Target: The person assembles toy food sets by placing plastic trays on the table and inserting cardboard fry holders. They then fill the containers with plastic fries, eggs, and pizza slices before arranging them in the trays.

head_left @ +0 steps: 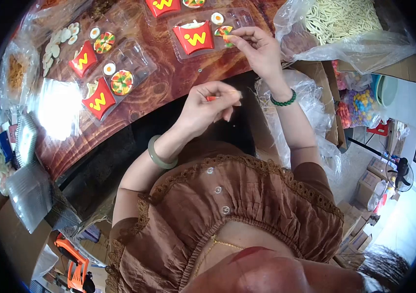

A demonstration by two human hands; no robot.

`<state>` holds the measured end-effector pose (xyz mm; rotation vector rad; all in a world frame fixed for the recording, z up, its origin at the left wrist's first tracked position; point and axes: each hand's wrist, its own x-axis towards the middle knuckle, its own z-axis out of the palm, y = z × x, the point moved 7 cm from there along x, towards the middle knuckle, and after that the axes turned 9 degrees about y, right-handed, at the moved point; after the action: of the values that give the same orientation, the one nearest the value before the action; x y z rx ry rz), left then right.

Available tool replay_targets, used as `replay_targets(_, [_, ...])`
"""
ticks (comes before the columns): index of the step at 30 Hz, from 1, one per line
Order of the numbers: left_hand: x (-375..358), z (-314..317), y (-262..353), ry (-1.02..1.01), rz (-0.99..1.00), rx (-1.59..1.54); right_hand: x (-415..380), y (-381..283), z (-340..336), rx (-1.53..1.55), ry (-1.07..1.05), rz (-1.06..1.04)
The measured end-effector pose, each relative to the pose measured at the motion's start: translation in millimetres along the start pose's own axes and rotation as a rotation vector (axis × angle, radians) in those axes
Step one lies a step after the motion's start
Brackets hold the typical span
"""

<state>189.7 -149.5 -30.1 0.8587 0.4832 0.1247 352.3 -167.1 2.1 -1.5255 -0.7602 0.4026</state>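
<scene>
**Four toy-food trays on a wood-grain table**

Wood-grain tabletop (pixel 169 83) runs across the far side of the scene, crowded with clear plastic trays and bags. I count four trays in view. The nearest one to the hands, the clear tray (pixel 208 31), holds one red fries box (pixel 196 39) marked with a yellow W, one fried-egg piece (pixel 217 18) and a pizza slice (pixel 223 31) at its right end. Two more trays (pixel 113 80) lie to the left, each with one red W box, one egg and one round pizza. A fourth tray is cut off at the top edge, showing only a red box and part of a pizza.

Her right hand (pixel 257 46), with a green bead bracelet at the wrist, reaches over the nearest tray, its fingertips pinched narrowly on the pizza slice, which sits at the tray's rim. Her left hand (pixel 208 107), wearing a pale jade bangle, is drawn back near her chest, fingers curled closed around a small orange-red piece (pixel 211 98), mostly hidden.

At the upper right a clear bag (pixel 344 24) holds pale fry-shaped pieces, too many to count. Loose egg pieces (pixel 59 41) lie in a bag at the far left.
</scene>
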Motion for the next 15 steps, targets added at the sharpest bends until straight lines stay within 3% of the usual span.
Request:
replay_targets(6, [12.1, 8.6, -31.2, 0.045, -0.176, -0.002, 11.1, 25.9, 7.6, -0.391, 0.038, -0.160])
replay_targets(8, [17.6, 9.6, -36.9, 0.030, -0.195, -0.003, 4.4, 5.5, 14.9, -0.779, 0.045, -0.619])
replay_targets(10, [25.5, 10.4, -50.5, 0.016, -0.216, -0.006, 5.9, 11.2, 14.1, -0.806, 0.049, -0.605])
replay_targets(12, [38.2, 18.5, -59.8, -0.033, -0.028, 0.213, 7.4, 7.8, 16.9, -0.828, 0.054, -0.595])
replay_targets(14, [49.8, 34.7, -70.9, -0.010, 0.038, 0.424, 17.3, 25.4, 13.4, -0.725, -0.054, -0.047])
replay_targets(15, [58.3, 43.3, -79.4, -0.024, 0.116, 0.602, 18.9, 29.4, 11.1, -0.724, -0.055, -0.047])
